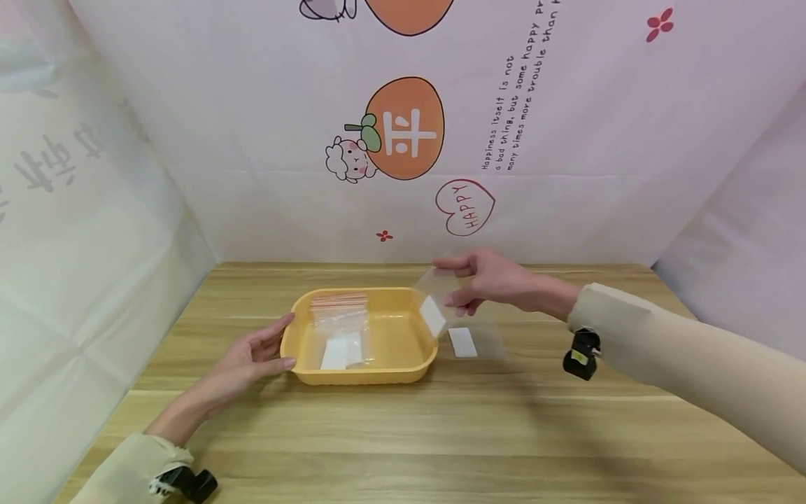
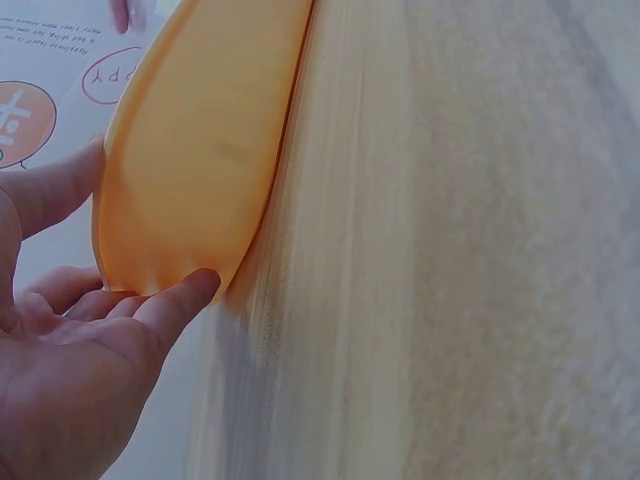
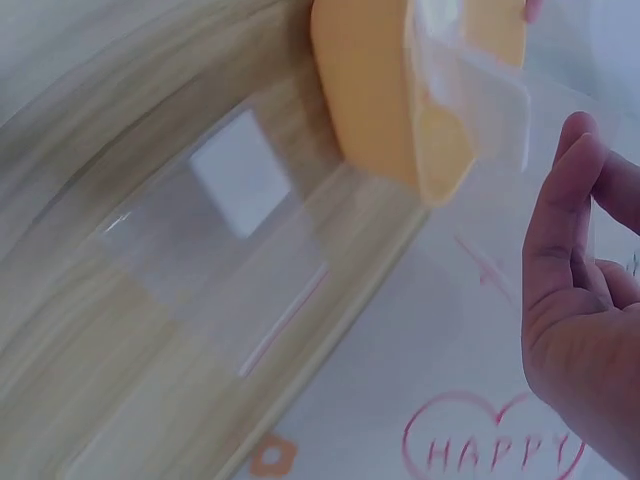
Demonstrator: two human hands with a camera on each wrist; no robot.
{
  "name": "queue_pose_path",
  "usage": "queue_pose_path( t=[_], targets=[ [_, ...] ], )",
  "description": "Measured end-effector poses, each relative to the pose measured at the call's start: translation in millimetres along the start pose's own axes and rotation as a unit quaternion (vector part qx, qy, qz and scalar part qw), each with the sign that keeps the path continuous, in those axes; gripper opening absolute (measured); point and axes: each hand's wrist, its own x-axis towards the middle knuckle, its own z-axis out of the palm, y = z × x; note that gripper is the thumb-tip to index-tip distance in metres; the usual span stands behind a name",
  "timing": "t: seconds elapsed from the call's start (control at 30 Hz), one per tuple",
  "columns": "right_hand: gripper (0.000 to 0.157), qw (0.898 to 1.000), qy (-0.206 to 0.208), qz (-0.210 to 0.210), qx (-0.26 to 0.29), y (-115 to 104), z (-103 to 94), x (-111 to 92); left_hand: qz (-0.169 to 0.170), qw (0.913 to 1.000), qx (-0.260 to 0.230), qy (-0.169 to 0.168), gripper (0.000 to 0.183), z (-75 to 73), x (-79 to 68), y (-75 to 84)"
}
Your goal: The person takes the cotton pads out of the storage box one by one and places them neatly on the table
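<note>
A yellow plastic tray [image 1: 398, 343] stands on the table, and my left hand [image 1: 248, 358] holds its left end between thumb and fingers. Over the tray's right end, my right hand [image 1: 494, 280] pinches a clear zip bag [image 1: 433, 316] by its upper part. A white rectangular piece shows at the low end of that bag. In the right wrist view the bag [image 3: 490, 105] hangs tilted across the tray's rim. Several similar zip bags [image 1: 343, 336] with red-orange seal lines and white pieces lie overlapped in the tray's left half.
Right of the tray, another clear zip bag [image 3: 240, 250] with a white piece lies flat on the wooden table [image 1: 378, 434]. A white printed cloth [image 1: 283, 210] rises behind the table's back edge, with pale cloth at both sides.
</note>
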Motion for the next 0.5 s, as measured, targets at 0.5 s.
queue_pose_path(
  t=[0.5],
  targets=[
    [0.093, 0.999, 0.014, 0.024, 0.035, 55, -50.8, -43, 0.001, 1.0000, -0.005, 0.005, 0.084, 1.0, 0.2, -0.5]
  ],
)
